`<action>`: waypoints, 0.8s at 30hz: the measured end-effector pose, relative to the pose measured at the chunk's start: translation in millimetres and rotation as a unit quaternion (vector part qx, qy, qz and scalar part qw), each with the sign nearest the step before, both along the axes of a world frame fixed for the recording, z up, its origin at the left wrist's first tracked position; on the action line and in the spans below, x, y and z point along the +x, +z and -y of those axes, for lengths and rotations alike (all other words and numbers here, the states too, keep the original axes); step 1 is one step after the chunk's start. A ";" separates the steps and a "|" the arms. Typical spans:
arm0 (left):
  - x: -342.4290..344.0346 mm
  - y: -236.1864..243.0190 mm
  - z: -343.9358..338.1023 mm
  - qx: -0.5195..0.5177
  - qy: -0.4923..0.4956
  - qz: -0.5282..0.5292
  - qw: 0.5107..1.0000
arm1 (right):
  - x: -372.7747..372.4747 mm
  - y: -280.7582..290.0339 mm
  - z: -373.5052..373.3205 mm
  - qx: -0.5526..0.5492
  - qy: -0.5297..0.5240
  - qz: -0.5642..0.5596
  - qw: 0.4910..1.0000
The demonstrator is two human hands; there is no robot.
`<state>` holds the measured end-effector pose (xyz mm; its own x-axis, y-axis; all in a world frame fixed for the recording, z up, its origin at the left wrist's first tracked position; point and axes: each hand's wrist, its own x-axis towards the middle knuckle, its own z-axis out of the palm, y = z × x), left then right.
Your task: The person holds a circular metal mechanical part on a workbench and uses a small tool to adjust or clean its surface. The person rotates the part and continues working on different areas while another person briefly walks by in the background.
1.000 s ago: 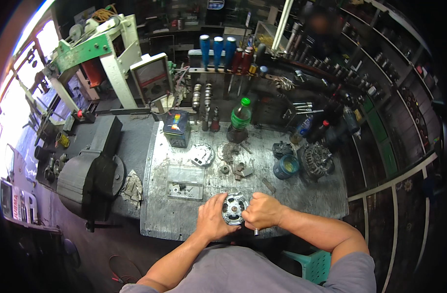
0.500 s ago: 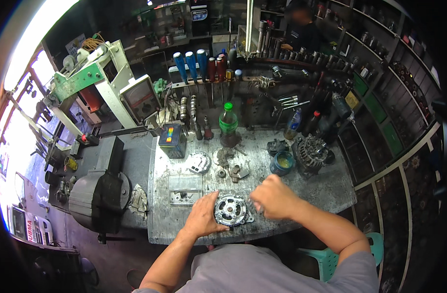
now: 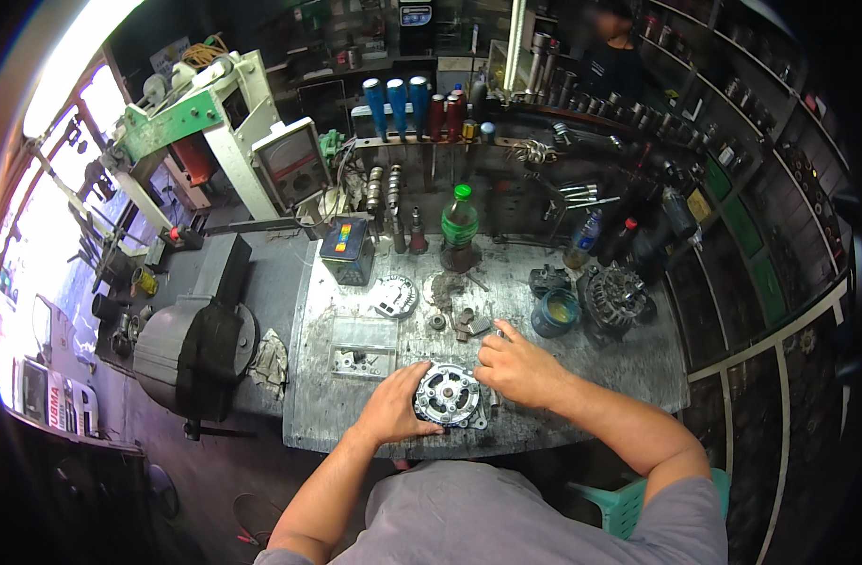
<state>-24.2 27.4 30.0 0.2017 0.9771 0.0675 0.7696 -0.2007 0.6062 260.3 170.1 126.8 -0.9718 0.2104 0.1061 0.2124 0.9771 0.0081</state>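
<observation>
Workshop surface [image 3: 327,411] is bearing an alternator housing [image 3: 448,394]; the left hand [image 3: 391,405] is clasping its left rim in a firm grip, the right hand [image 3: 517,370] is curling alongside, contents unclear. Slack left-hand pressure could be letting it skid.

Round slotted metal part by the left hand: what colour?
The metal part is silver-grey, clearest in head view.

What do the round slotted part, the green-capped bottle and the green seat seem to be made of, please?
The round slotted part looks like bare metal, perhaps cast aluminium: silvery grey with bright glints. The green-capped bottle seems glossy plastic, being see-through, though glass is possible. The green seat is probably smooth plastic, evenly coloured with holes.
</observation>
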 end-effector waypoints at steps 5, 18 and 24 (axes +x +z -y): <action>-3.8 2.5 -0.9 -0.021 -0.009 0.008 1.000 | -16.0 11.6 0.9 -0.047 -0.057 0.094 0.993; -3.6 -5.5 2.5 0.000 -0.001 0.035 0.999 | -3.2 -21.9 -0.6 -0.431 -0.360 0.036 0.827; 0.2 2.7 0.8 -0.036 0.004 0.022 0.999 | -2.2 -9.7 13.3 -0.278 -0.291 0.096 0.911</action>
<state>-24.0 26.6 32.6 0.1928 0.9812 0.0059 0.7434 -0.1500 0.6518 258.1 156.9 117.1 -0.6685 0.6649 -0.3333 0.7418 0.5643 -0.3623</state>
